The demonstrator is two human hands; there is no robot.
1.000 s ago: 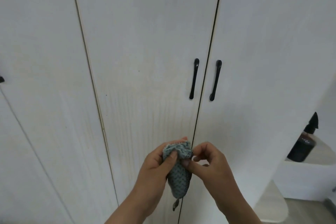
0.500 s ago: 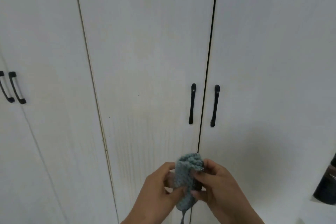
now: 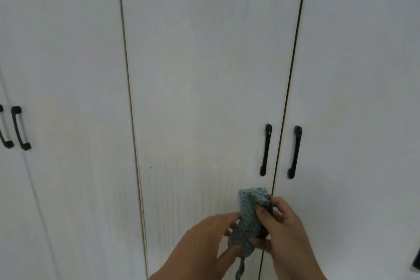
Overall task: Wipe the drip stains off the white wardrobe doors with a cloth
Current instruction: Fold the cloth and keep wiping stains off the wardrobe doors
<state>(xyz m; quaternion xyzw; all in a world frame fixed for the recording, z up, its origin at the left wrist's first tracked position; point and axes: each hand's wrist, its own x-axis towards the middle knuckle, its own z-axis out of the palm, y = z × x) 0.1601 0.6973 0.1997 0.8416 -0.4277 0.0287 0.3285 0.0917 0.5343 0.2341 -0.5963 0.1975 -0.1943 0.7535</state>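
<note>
While the left hand (image 3: pixel 204 241) grips its lower part and the right hand (image 3: pixel 284 234) pinches its right edge, the folded grey-green cloth (image 3: pixel 248 218) stands upright before the middle wardrobe door (image 3: pixel 200 75), below the black handles (image 3: pixel 266 150); faint drip streaks (image 3: pixel 181 188) run beside it.

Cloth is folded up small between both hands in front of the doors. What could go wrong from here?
1. The cloth, held as a narrow pad by the left hand and right hand, may skip some of the faint vertical streaks spread across the middle door.
2. Its dangling loop could snag on the black handle just above during upward strokes.
</note>
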